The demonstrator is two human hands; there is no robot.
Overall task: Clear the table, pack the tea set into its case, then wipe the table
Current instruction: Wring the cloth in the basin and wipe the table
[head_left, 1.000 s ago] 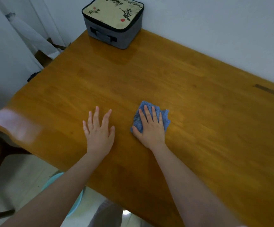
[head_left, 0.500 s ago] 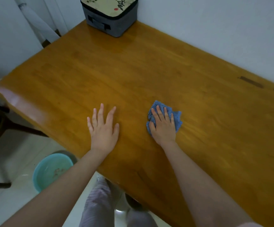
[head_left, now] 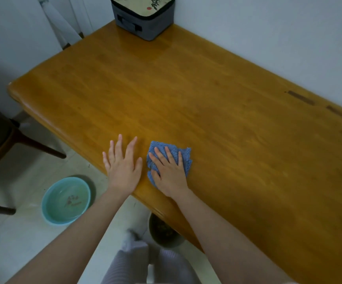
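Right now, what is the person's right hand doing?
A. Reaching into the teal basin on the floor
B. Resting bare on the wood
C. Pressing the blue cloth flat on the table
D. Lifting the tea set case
C: the right hand lies with straight fingers on top of the blue cloth, which is flat on the table near its front edge.

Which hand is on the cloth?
The right hand, fingers straight, lies flat on the blue cloth; the left hand rests on bare table beside it.

arms: left forearm (head_left: 78, 232) + right forearm (head_left: 223, 230) both bare | legs: pale greyish trousers (head_left: 123, 265), faint thin stripes, kinda blurry
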